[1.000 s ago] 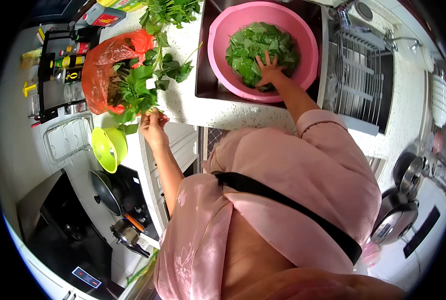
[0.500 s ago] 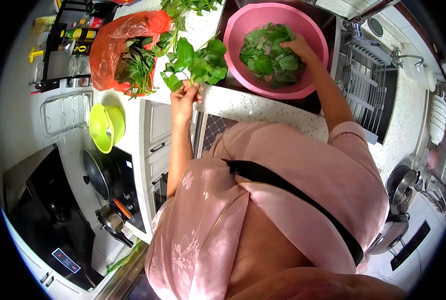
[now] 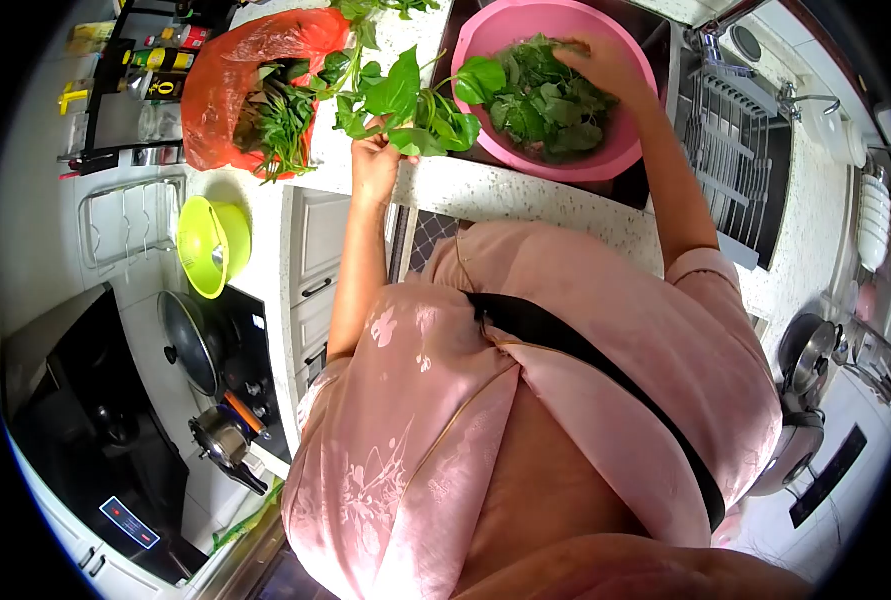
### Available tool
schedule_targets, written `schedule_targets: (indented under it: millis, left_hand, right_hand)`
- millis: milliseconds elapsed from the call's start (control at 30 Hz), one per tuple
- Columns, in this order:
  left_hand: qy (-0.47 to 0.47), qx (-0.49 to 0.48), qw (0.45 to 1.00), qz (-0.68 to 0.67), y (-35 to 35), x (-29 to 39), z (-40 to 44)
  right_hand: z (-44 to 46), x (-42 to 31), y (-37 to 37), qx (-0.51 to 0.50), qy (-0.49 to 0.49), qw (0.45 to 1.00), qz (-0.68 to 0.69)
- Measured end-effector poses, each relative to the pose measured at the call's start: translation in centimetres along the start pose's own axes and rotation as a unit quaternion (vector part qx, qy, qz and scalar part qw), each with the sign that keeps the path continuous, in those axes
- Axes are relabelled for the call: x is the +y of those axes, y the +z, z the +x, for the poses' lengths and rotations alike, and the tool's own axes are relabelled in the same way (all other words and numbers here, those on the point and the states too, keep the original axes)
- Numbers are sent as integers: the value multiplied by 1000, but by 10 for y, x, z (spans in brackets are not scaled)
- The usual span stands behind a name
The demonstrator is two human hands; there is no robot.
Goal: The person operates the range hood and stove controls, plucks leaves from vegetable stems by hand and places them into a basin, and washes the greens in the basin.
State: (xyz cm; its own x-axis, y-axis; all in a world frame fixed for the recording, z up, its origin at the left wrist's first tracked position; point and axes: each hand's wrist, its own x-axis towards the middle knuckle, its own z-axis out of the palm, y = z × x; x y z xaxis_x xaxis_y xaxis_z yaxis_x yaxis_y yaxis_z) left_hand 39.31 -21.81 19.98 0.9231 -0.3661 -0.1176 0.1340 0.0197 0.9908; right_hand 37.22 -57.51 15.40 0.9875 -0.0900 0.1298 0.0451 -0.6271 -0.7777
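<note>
My left hand [image 3: 375, 165] is closed around a sprig of leafy greens [image 3: 398, 95], whose broad heart-shaped leaves reach over the rim of the pink basin [image 3: 634, 150]. A mound of loose green leaves [image 3: 554, 105] lies in that basin. At the far side of the mound is my right hand [image 3: 604, 68], its fingers stretched out over the leaves and its fingertips partly lost against them. Left of the sprig, an orange-red plastic bag [image 3: 216, 95] lies open with more leafy stems [image 3: 281, 125] spilling from it.
The basin stands in the sink beside a dish rack [image 3: 721, 165]. A lime-green bowl [image 3: 209, 245] sits at the counter's left end, near the wok [image 3: 188, 340] and a pot [image 3: 224, 437] by the stove. Bottles [image 3: 166, 60] line a black shelf.
My left hand has shifted slightly up and right, bringing the sprig's leaves over the basin rim. My right hand has moved up across the leaves, which now look more heaped.
</note>
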Motion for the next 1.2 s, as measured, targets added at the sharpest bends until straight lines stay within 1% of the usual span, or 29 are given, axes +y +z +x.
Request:
schedule_targets:
  millis: [33,100,133,200,267,300,333,367,433,500,567,700,767,800,867,900,967,1000,1033,1067,1133,1200]
  left_hand:
    - [7,-7,1000,18,0,1,0]
    - [-4,-17,999,28,2,3,2]
    - [-5,-25,999,24,-1,1,3]
    - [-5,-32,999,19,-1,0,4]
    - [-31,-2,998,47,2,2,3]
    - [-29,3,998,47,3,4,3]
    - [-19,4,999,43,6,6,3]
    - [-10,5,999,39,9,9,2]
    - [-5,19,998,62,11,14,-1]
    - [17,1,994,111,8,12,0]
    - [16,3,993,115,8,11,0]
    - [13,11,989,145,3,2,0]
    - [10,7,989,148,2,-2,-1]
    - [4,12,988,156,4,0,-3]
    - [-2,16,986,165,5,0,-2]
    - [14,19,984,178,4,-2,-2]
    - [28,23,981,190,2,-4,-1]
    - [34,22,975,218,2,-3,-1]
    - [40,21,968,246,2,-2,-2]
    - [39,23,968,246,3,0,-3]
    - [53,48,954,292,5,6,-4]
    - [47,50,952,299,4,11,-5]
  right_hand:
    - [5,-24,-6,1,3,1000,0]
    - [12,-72,-14,-31,-57,996,63]
    - [15,-90,-12,-28,-56,996,62]
    - [19,-118,-5,-68,-154,980,105]
    - [20,-133,9,-84,-162,976,124]
    - [21,-137,14,-100,-167,970,143]
    - [23,-139,17,-132,-159,966,155]
    - [25,-139,21,-136,-161,965,156]
    - [28,-135,27,-140,-163,941,263]
    - [29,-126,29,-143,-163,945,245]
    - [28,-122,29,-156,-133,939,278]
    - [25,-111,34,-157,-127,935,292]
    - [25,-105,37,-186,-105,926,310]
    - [23,-107,36,-186,-105,927,310]
    - [19,-112,33,-228,-31,927,295]
    - [18,-111,35,-228,-31,927,296]
    - [17,-106,38,-324,-4,918,228]
    - [15,-107,38,-325,-4,918,229]
    - [11,-109,38,-359,15,904,230]
    - [10,-110,38,-393,33,890,230]
    - [7,-103,44,-391,27,892,225]
    - [4,-97,52,-390,23,893,221]
